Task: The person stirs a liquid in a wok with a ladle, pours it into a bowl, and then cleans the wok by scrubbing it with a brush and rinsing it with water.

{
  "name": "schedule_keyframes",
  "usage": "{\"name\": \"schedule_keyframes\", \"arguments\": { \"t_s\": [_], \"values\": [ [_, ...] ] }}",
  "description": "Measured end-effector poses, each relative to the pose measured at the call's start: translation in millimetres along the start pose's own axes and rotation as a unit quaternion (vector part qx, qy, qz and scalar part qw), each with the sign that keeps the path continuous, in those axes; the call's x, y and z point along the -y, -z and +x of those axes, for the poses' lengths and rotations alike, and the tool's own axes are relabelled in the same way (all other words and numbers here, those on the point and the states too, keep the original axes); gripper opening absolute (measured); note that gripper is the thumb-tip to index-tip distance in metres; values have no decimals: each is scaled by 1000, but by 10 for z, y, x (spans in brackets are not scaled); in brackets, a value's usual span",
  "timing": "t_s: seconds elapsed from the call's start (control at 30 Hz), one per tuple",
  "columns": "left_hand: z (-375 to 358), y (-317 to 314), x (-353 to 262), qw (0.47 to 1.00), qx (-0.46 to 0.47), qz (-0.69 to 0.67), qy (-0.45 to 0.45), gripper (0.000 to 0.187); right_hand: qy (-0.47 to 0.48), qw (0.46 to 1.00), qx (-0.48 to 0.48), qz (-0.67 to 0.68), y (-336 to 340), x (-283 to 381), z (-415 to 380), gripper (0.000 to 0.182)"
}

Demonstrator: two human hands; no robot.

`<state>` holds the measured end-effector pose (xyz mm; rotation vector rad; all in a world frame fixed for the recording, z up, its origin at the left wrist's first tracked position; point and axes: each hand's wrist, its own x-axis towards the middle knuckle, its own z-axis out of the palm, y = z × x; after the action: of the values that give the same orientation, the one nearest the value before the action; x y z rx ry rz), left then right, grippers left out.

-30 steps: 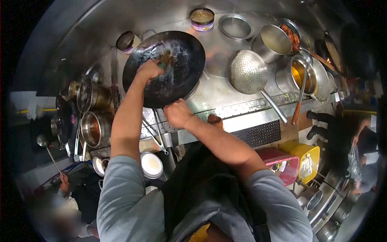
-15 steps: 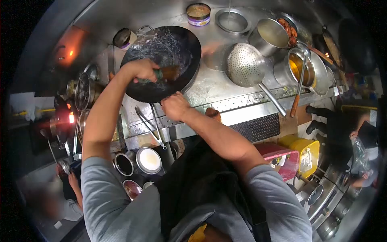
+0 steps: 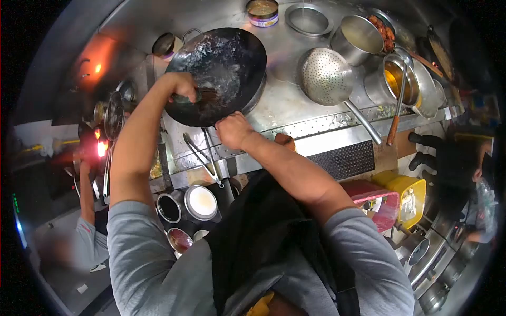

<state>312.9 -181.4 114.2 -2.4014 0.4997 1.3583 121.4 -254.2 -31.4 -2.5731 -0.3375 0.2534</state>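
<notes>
A large black wok (image 3: 232,58) with wet, foamy streaks inside sits tilted on the steel counter. Inside it, near its left side, my left hand (image 3: 182,87) is closed around a wok brush (image 3: 208,99) with a green-wrapped grip and brown bristles. The bristles press against the wok's inner wall. At the near edge of the wok, my right hand (image 3: 232,130) is wrapped round its rim or handle; the fingers hide which. Metal tongs (image 3: 203,160) lie just left of this hand.
A perforated strainer ladle (image 3: 327,76) rests right of the wok, beside a steel pot (image 3: 358,39) and a pot of orange liquid (image 3: 392,79). Lidded pots (image 3: 201,203) stand below the counter. A flame (image 3: 101,149) burns at left near another person's arm (image 3: 87,192). Another person stands far right.
My left hand and the brush have moved left and toward me within the wok. My right hand keeps its grip. The view has shifted slightly, and the other person's arm at left reaches toward the flame.
</notes>
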Motion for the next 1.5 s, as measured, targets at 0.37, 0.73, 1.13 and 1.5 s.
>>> {"name": "schedule_keyframes", "arguments": {
  "t_s": [0.37,0.73,1.13,1.5],
  "values": [
    [-35,343,134,998,50,-8,-22,77,5,1000,-3,18,79,-48,-65,27],
    [-313,339,-137,994,69,85,-10,69,6,1000,-14,21,108,-62,-75,27],
    [-349,265,-197,990,32,111,-81,74,3,1000,2,31,138,-65,-84,27],
    [-100,324,30,995,72,73,7,72,2,1000,-5,22,102,-59,-71,28]
  ]
}}
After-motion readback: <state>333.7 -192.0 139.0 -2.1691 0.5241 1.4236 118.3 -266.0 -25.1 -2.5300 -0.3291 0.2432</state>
